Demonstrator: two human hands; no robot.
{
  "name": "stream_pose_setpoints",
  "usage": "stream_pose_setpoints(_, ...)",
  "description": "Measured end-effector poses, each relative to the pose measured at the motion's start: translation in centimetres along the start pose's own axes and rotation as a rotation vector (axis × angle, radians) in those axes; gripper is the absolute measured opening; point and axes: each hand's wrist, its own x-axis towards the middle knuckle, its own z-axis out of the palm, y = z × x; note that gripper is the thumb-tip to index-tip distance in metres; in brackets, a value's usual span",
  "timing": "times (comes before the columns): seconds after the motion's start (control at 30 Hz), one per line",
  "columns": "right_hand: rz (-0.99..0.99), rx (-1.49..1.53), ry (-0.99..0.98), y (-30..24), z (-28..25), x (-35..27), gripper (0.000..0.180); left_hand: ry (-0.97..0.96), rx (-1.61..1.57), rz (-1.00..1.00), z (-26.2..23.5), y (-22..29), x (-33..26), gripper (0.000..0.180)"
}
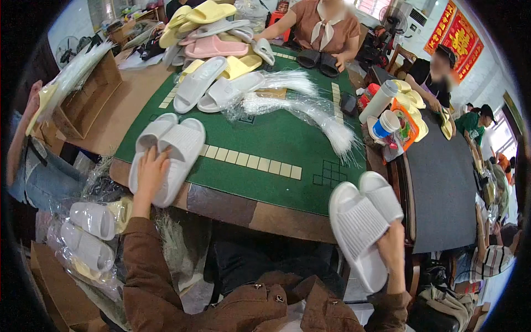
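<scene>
A pair of light grey slide slippers (188, 145) lies at the table's near left corner, its heel end reaching over the edge. My left hand (151, 170) rests on this pair, fingers spread over the footbed just below the straps. At the right, past the table's front edge, a second grey slipper pair (354, 221) is in my right hand (391, 243). Its two slippers overlap with the ribbed straps facing up. My right fingertips are partly hidden by the slipper. Farther back, two more grey slippers (200, 84) lie before the heap.
Yellow, pink and grey slippers (215, 50) are heaped at the back left. White plastic ties (310, 110) lie across the green mat (243, 193). Bagged slippers (91, 221) are at my left. A bottle (379, 102) and cup (386, 123) stand right. A person (326, 27) sits opposite.
</scene>
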Motion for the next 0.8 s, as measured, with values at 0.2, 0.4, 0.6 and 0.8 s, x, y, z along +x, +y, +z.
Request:
stream_pose_setpoints(0.2,-0.104,-0.044,0.099,-1.4,9.3,4.1,0.028,0.011,0.152,-0.216,0.3,-8.3,2.8,0.032)
stream_pose_setpoints(0.4,-0.085,-0.218,0.08,-3.2,12.3,5.5,0.035,0.092,0.102,-0.298,1.2,-9.4,3.1,0.031)
stream_pose_setpoints(0.6,-0.093,-0.155,0.065,-3.8,12.7,6.7,0.032,0.425,-0.128,-0.224,-0.1,-6.8,0.7,0.036)
stream_pose_setpoints(0.8,-0.033,-0.026,-0.124,-8.6,14.0,8.4,0.041,0.242,-0.71,0.06,-2.0,10.4,-0.5,0.033)
